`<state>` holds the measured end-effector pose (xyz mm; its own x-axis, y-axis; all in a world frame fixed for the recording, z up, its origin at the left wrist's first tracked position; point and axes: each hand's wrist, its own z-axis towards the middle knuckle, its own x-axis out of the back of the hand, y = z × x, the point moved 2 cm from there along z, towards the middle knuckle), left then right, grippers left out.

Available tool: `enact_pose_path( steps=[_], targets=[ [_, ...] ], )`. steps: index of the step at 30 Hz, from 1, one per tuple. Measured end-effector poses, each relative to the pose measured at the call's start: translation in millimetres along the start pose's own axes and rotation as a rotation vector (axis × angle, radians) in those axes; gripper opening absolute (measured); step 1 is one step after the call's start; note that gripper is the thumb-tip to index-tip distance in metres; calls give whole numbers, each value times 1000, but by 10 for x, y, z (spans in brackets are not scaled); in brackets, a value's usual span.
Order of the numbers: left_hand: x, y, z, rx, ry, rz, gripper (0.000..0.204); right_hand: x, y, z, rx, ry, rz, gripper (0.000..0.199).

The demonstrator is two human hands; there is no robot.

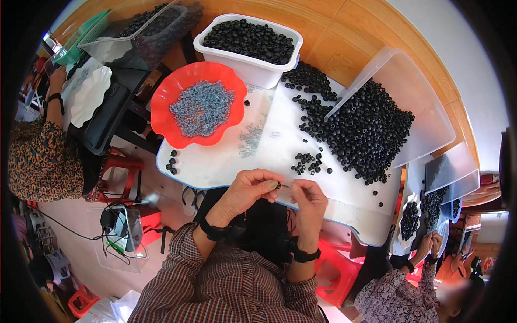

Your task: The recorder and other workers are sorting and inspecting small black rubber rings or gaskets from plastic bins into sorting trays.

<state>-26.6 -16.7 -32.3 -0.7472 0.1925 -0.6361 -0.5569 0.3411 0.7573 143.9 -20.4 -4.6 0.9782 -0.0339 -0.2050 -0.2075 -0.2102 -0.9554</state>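
Just in front of the table's near edge, my two hands meet at fingertip height. My left hand [249, 192] is closed, with a small black round part [278, 185] pinched between thumb and finger. Close beside it, the fingertips of my right hand [308, 200] are pinched together; a thin, tiny piece seems to run between the hands, too small to name. Beyond them on the white table [277, 156] lies a small group of black parts [306, 163]. A red wavy-rimmed bowl [159, 110] at the left holds many tiny clear bluish pieces [202, 107].
A white tub [269, 75] full of black parts stands at the back. A tipped clear bin [425, 124] spills a large heap of black parts [366, 129] at the right. Red stools [339, 272] stand below. Other people work at left [46, 161] and right [401, 296].
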Motion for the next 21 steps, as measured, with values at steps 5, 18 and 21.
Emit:
enact_pose_path(
  steps=[5, 18, 21],
  targets=[
    [2, -7, 28, 10, 79, -134, 22, 225, 10, 130, 398, 453, -693, 9],
    [9, -32, 49, -4, 73, -138, 24, 211, 29, 218, 521, 554, -1109, 10],
    [-19, -22, 47, 11, 99, -125, 22, 155, -16, 153, 486, 502, -1038, 9]
  ],
)
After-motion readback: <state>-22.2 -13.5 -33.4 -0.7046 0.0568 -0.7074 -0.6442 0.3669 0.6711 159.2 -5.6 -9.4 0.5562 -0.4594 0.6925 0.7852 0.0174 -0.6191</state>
